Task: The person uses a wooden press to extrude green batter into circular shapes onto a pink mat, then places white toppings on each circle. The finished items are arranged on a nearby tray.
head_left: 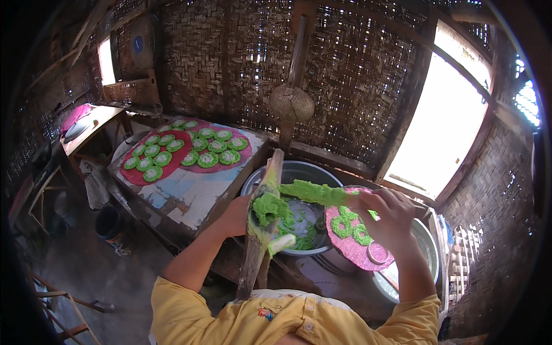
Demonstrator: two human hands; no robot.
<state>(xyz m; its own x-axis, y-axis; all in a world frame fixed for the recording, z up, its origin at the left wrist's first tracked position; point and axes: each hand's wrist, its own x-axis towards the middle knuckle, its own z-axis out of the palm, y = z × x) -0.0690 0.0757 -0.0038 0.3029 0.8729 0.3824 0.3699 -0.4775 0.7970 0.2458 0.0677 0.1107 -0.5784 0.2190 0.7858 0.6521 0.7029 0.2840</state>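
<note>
My left hand (pixel 234 216) is closed around the side of an upright wooden piece (pixel 253 261), its fingertips hidden behind the wood. A lump of soft green dough (pixel 269 209) sits in the hollow of that wood, with a pale, green-smeared stub (pixel 281 244) just below. My right hand (pixel 390 214) grips the right end of a stick thickly coated in green dough (pixel 313 192), held roughly level. Below the stick is a wide metal basin (pixel 310 248) with green dough smeared inside. Under my right hand lies a round pink mat (pixel 351 253) bearing several green dough rings (pixel 341 227) and a thin metal ring (pixel 378 253).
On a low table (pixel 190 210) to the left, red and pink round mats (pixel 172 171) carry several green dough rounds with pale centres. Another metal basin (pixel 430 253) stands at the right, partly under the pink mat. A dark bucket (pixel 108 223) is on the floor. Woven walls (pixel 224 69) enclose the space.
</note>
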